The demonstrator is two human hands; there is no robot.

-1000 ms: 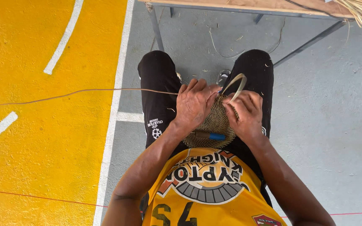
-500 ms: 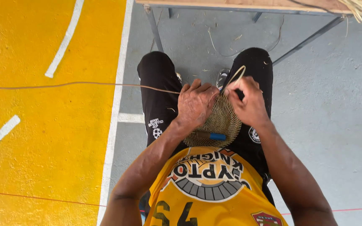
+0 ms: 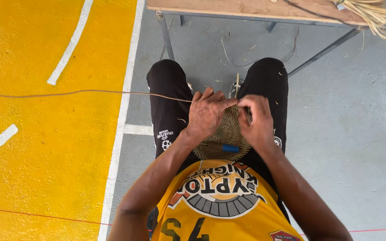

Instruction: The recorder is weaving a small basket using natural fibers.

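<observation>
A round woven disc [image 3: 225, 134] is held in the lap, gripped at its top edge by both hands together — the left hand [image 3: 207, 114] closed on the rim at eleven o'clock, the right hand [image 3: 256, 119] pinched on it at one o'clock. A long thin fibre strand [image 3: 81, 93] is stretched from the left hand's fingers toward nine o'clock over the yellow floor [image 3: 32, 147], and a blue-handled tool [image 3: 223, 147] is laid across the disc at six o'clock. At twelve o'clock a wooden table [image 3: 246, 7] is seen — loose straw [image 3: 380, 18] is piled at its right end.
</observation>
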